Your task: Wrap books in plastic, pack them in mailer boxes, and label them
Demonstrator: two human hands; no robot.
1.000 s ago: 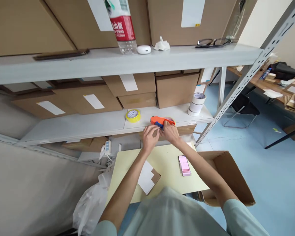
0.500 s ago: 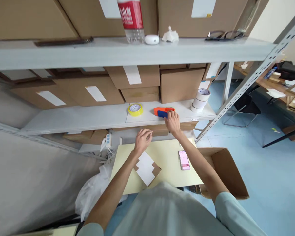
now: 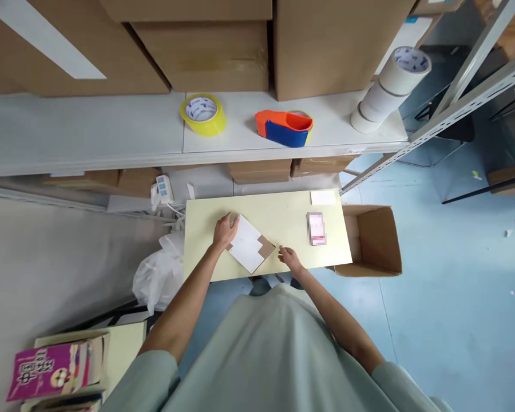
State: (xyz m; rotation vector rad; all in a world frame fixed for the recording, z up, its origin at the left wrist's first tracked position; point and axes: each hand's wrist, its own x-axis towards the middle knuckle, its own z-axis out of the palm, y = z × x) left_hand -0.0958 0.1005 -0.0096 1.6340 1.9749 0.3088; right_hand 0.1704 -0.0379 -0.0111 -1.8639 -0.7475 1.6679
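Note:
On the pale yellow table lies a flat brown cardboard packet, turned cornerwise, with white stepped-edge paper over most of its top. My left hand grips its upper left side, thumb on the white paper and the other fingers partly hidden. Close by the packet's right corner is my right hand, its fingers curled in and apart from the cardboard; whether something small is in them I cannot make out. An orange and blue tape dispenser rests on the shelf above.
Yellow tape and stacked white tape rolls stand on the grey shelf. A phone and a white slip lie on the table's right. An open carton is beside it; a white plastic bag sits left.
My right hand has let go of the tape dispenser and come down beside the packet. My left hand has moved onto the packet's left side. The view has tilted downward.

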